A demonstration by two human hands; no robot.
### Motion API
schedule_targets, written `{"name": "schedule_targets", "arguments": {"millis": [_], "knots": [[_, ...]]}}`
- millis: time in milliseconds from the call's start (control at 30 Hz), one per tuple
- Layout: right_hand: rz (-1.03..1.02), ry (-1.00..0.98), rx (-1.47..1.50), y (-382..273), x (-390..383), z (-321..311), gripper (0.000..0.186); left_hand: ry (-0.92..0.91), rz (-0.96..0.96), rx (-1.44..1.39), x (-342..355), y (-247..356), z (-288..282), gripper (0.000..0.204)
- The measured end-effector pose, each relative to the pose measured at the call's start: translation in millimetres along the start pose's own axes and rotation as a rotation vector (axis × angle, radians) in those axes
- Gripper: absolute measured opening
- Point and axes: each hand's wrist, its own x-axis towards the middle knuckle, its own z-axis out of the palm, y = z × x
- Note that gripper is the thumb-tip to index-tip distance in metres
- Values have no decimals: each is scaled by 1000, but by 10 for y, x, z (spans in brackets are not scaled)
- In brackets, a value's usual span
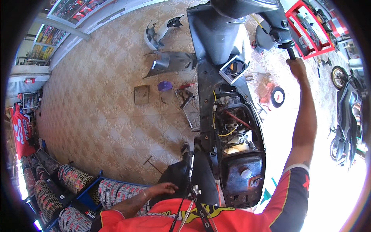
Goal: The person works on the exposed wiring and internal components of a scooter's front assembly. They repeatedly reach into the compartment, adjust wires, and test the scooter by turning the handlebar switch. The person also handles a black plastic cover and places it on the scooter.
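A dark scooter (206, 100) stands before me with its body panels off and its engine bay (234, 123) uncovered. My right hand (296, 68) is wrapped round the black handlebar grip (291, 53) at the end of its right handlebar, arm stretched forward. Below the engine bay, the black fuel tank (241, 176) with its pale round cap is exposed. A small box with an open top (234, 69) rests on the scooter's floor. Over my dark trousers, near my lap, my left hand (164, 188) hovers with loosely extended fingers and holds nothing.
Loose body panels (170, 63), a square tray (142, 94), a purple-topped container (165, 86) and hand tools (186, 98) lie on the tiled floor to the left. Racked tires (73, 178) fill the lower left. At right are a red stand (309, 31), a wheel (277, 96) and another motorcycle (348, 116).
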Motion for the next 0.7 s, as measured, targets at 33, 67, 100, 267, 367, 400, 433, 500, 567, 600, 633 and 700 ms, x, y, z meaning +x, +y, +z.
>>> {"name": "schedule_targets", "arguments": {"millis": [33,67,100,267,367,400,433,500,567,600,633,700], "knots": [[-83,53,-157,-45,-55,-15,39,68,80,17,88,35,-25,50],[-46,100,-160,-80,-85,-56,40,126,94,53,175,84,-79,51],[-63,200,-197,-103,-124,-83,40,166,63,82,244,84,-70,51],[-115,86,-430,-194,-179,100,41,98,27,341,134,-40,-31,46],[107,242,-249,-157,-141,286,46,90,62,402,-21,-319,-16,47],[113,308,-253,-144,-85,319,47,134,116,371,-36,-371,-89,47],[26,221,-339,-102,-29,315,47,115,81,253,-43,-461,-94,48],[20,222,-239,18,54,340,44,117,58,11,-2,-564,-136,49],[-39,225,-208,134,154,332,42,138,95,46,5,-593,-180,49],[-67,190,-175,172,198,332,42,144,79,71,-1,-596,-171,49],[-72,163,-150,197,232,340,41,153,83,51,-32,-577,-161,49],[-113,125,-5,231,244,341,37,166,78,35,-128,-495,-155,49]]}}
